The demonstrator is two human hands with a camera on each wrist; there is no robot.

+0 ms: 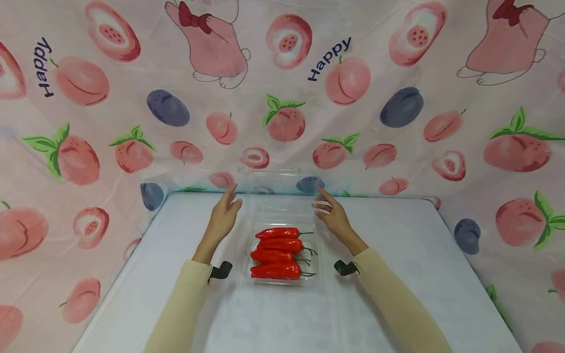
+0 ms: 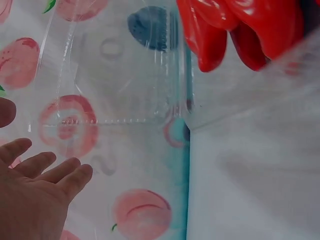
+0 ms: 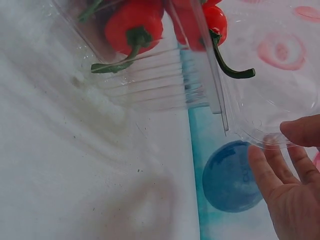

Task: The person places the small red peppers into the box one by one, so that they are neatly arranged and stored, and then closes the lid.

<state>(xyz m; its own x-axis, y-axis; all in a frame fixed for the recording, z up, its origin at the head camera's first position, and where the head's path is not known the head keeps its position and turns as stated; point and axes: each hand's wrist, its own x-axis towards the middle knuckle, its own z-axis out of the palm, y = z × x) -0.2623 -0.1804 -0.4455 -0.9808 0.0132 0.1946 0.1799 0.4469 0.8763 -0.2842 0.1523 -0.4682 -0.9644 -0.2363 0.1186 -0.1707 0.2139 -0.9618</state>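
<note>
Several red chili peppers (image 1: 275, 257) with green stems lie in a row in a clear plastic clamshell box (image 1: 282, 283) on the table. Its transparent lid (image 1: 282, 203) stands raised at the far side. My left hand (image 1: 222, 218) is to the left of the lid; in the left wrist view the left hand (image 2: 37, 192) has spread fingers and is apart from the lid edge. On the other side, my right hand (image 1: 333, 215) is at the lid's right edge. In the right wrist view the right hand (image 3: 295, 185) has extended fingers by the lid's corner, perhaps touching it.
The box sits on a white-covered table (image 1: 388, 274). Behind and beside it hangs a pink cloth (image 1: 282, 88) printed with fruit, close behind the raised lid. A dark wrist mount (image 1: 220, 269) sticks out from the left sleeve, and another mount (image 1: 346, 267) from the right.
</note>
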